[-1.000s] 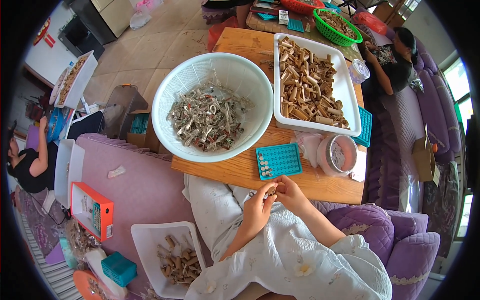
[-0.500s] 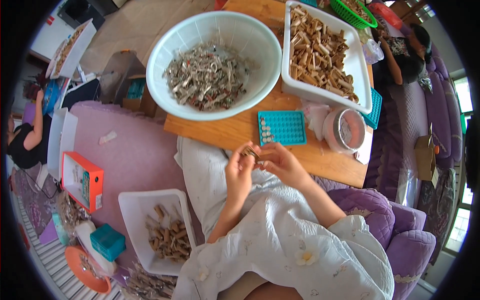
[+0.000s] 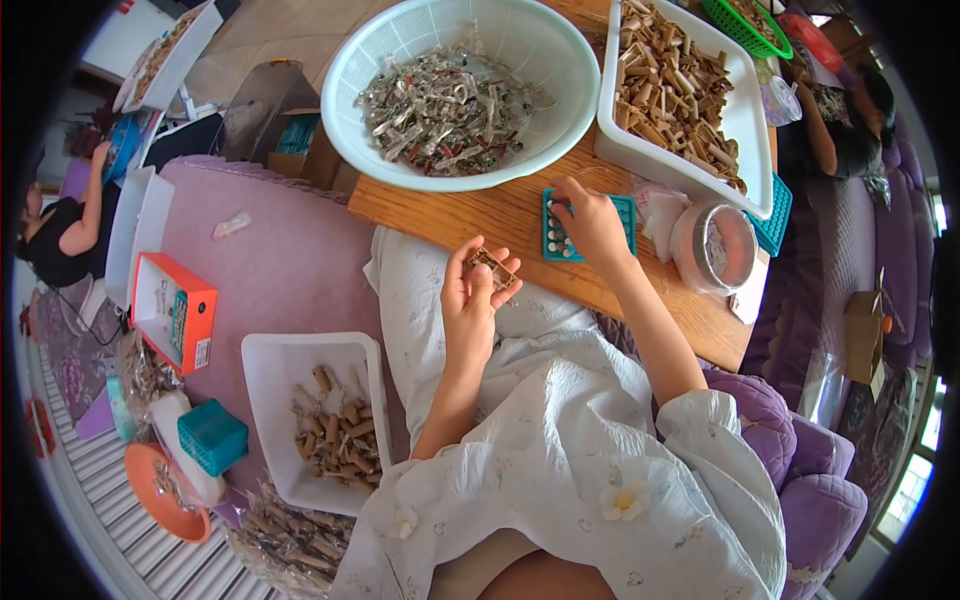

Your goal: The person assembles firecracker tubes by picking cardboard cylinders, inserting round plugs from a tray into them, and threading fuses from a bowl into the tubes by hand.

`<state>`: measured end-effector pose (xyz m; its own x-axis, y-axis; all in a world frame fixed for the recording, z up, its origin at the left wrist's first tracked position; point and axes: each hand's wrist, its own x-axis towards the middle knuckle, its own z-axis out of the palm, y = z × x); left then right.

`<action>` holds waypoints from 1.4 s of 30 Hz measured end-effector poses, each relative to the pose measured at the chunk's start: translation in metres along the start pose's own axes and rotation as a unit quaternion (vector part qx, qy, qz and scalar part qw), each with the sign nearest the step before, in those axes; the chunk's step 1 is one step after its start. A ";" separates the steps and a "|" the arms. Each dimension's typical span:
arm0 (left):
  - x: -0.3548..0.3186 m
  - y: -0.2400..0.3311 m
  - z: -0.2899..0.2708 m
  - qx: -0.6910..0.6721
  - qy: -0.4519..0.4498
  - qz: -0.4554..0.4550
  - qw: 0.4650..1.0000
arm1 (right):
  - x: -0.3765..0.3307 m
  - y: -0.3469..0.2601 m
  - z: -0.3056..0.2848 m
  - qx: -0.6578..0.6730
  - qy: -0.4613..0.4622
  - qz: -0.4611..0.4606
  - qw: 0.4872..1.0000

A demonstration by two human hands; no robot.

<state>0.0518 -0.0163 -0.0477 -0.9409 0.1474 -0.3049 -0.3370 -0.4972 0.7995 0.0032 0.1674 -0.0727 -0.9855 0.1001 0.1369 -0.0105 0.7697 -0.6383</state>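
My left hand [image 3: 468, 308] holds a small brown hollow piece [image 3: 494, 268], its open side facing up, in front of the table's near edge. Thumb and fingers are closed round that piece. My right hand [image 3: 594, 228] is over a teal compartment tray [image 3: 628, 214], its fingertips drawn together at the tray's left side. Small white round pieces [image 3: 555, 236] sit in the left compartments, right by those fingertips. Whatever is between the fingertips is too small to make out.
On the wooden table [image 3: 430, 208] stand a pale basin [image 3: 345, 110] of wrapped bits, a white tub [image 3: 768, 150] of brown pieces and a clear round jar [image 3: 742, 262]. Left of my lap is a white bin [image 3: 262, 400] with brown tubes. Other people sit far left and far right.
My hands have parted. The right one has gone from the brown piece forward to the teal tray; the left one keeps the piece, with its hollow side now visible. The whole view has shifted slightly.
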 end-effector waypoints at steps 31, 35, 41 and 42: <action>0.004 -0.003 0.002 0.025 -0.044 -0.081 0.995 | -0.017 -0.017 -0.018 0.041 0.055 -0.069 0.995; 0.005 -0.006 0.000 0.042 -0.055 -0.075 0.995 | -0.003 -0.005 -0.010 -0.022 -0.009 -0.019 1.000; 0.004 -0.005 -0.002 0.033 -0.067 -0.070 0.995 | 0.004 -0.003 -0.006 -0.084 -0.089 -0.039 0.992; 0.005 -0.005 -0.001 0.039 -0.069 -0.068 0.995 | 0.004 -0.005 -0.008 -0.111 -0.083 -0.061 0.989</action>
<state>0.0490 -0.0142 -0.0536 -0.8804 0.3267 -0.3439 -0.4582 -0.3984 0.7945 0.0010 0.1691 -0.0635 -0.9935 -0.0931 0.0659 -0.1127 0.8905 -0.4408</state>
